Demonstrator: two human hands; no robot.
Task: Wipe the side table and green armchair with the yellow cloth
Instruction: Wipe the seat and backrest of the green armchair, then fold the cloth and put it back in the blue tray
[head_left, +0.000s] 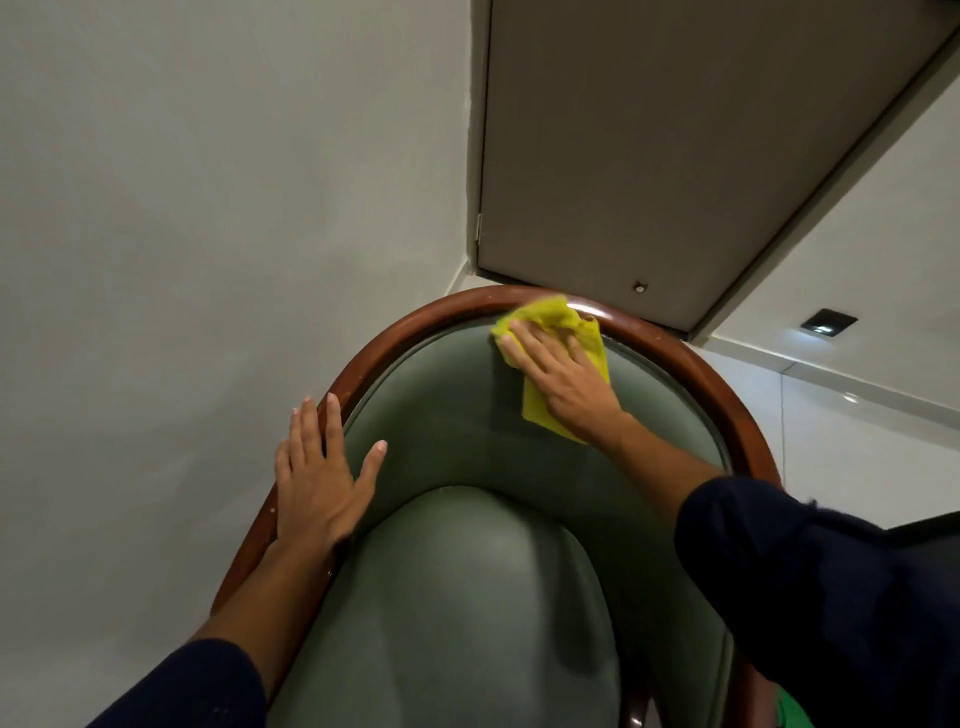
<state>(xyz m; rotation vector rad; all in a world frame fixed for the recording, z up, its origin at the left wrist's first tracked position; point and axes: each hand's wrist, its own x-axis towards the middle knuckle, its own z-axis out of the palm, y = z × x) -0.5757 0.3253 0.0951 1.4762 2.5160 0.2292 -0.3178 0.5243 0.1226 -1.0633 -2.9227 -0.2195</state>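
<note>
The green armchair (457, 571) fills the lower middle, with a curved brown wooden frame (374, 353) around its padded back. My right hand (561, 376) lies flat on the yellow cloth (558, 317), pressing it against the top of the backrest where the green padding meets the wooden rim. My left hand (322, 478) rests flat on the left side of the frame, fingers spread, holding nothing. The side table is not in view.
A grey wall (208, 208) stands close behind the chair on the left. A beige door (649, 156) is right behind the chair's top, with a small doorstop (640, 287) near its bottom edge. Shiny white floor tiles (831, 441) lie to the right.
</note>
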